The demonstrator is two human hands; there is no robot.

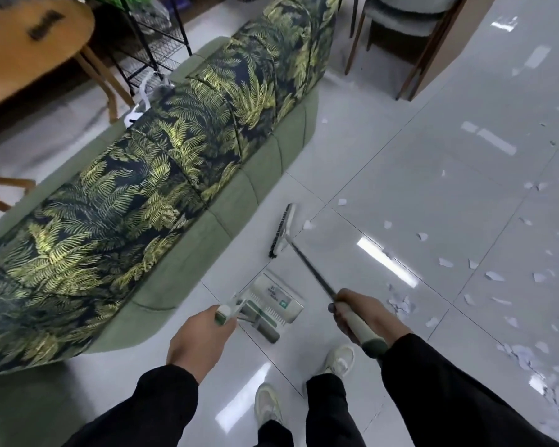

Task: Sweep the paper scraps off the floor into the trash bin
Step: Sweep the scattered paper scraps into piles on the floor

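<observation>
- Standing on the pale tiled floor (400, 162) beside a leaf-print sofa (162, 150), broom and dustpan both in hand.
- Right hand (359, 309) wrapped tight round the broom (307, 269) handle, gripping it at the pale sleeve; shaft slanting forward and down to the brush head (283, 230), which sits on the floor near the sofa's green base.
- Left hand (200, 337) closed round the top of the dustpan (271, 308) handle, pan held low by the feet, looking empty as far as can be told.
- Paper scraps (494, 277) strewn over the tiles to the right, well apart from the brush head; only one or two just beside it; a denser heap at the right edge (530, 359).
- No trash bin in view.
- Judged step: early, tools picked up, sweeping barely begun, nothing gathered into the pan.
- Next move likely calls for swinging the brush head rightward past the scattered bits and drawing them into one pile, light strokes so thin paper does not flutter away.
- Then setting the pan's lip flat against the tile beside that pile.
</observation>
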